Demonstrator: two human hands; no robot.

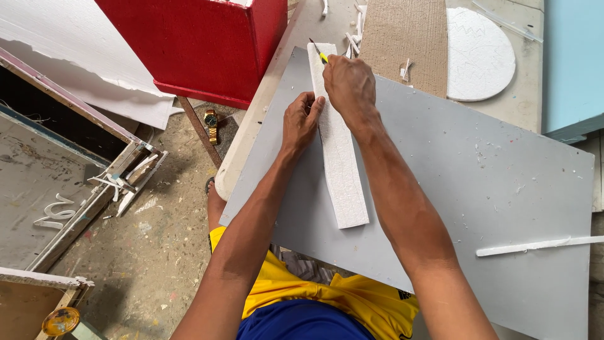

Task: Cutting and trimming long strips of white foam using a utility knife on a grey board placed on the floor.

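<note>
Head view: grey board (478,189), foam disc (479,53), perhaps a wristwatch (211,121) nearby.

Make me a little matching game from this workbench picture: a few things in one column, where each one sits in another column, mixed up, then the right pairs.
Things:
1. foam strip
2. round foam disc
3. red box
4. thin white stick

Places:
A. far right end of the table, beside the brown board
B. near the grey sheet's right edge
C. under both hands, middle of the grey sheet
D. far left, at the table's corner

Pairs: 1-C, 2-A, 3-D, 4-B
</note>
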